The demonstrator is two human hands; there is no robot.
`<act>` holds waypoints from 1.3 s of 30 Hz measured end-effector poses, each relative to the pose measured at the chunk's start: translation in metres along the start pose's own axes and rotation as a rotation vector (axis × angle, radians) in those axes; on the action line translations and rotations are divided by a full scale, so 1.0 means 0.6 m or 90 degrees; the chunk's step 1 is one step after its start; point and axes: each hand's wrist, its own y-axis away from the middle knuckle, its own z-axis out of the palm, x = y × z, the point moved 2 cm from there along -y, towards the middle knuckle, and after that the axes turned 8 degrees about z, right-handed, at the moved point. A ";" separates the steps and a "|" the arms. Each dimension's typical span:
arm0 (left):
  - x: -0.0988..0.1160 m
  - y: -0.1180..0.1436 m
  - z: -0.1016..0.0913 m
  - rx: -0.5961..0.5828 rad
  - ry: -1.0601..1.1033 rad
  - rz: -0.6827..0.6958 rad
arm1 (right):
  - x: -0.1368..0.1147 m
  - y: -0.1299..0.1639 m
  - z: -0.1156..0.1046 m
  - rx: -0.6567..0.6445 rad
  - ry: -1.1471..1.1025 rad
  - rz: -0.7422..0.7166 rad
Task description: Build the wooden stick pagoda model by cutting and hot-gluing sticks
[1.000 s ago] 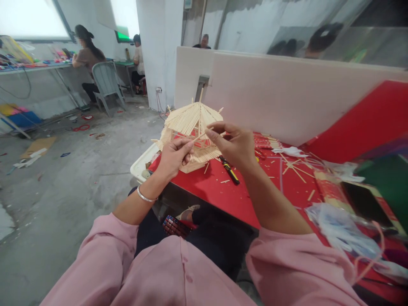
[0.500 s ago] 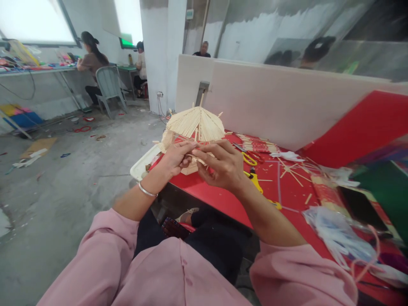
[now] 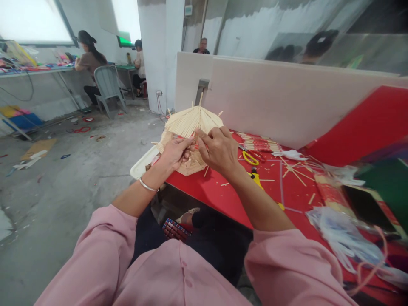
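My left hand [image 3: 174, 154] & right hand [image 3: 217, 149] meet at frame centre, fingers pinched together on the lower edge of the stick-built hut [image 3: 190, 131]. Hut sits on red counter [image 3: 223, 193], near corner; yellow scissors [image 3: 249, 158] just right.

Red table [image 3: 223, 197]: stick house model [image 3: 191, 127], yellow scissors [image 3: 249, 158], loose sticks [image 3: 291, 170], plastic bags [image 3: 344, 242], phone [image 3: 366, 204].

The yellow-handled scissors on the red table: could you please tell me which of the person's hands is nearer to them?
Right. The right hand is at the stick pavilion model, just left of the yellow-handled scissors; the left hand lies farther left, beyond the right hand.
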 end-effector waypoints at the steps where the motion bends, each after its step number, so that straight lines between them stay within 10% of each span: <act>1: -0.002 -0.002 -0.002 -0.004 -0.003 0.005 | 0.000 -0.002 0.001 -0.002 0.003 0.001; 39: 0.002 0.000 -0.017 -0.009 0.057 -0.054 | -0.006 -0.009 -0.001 -0.037 0.028 -0.005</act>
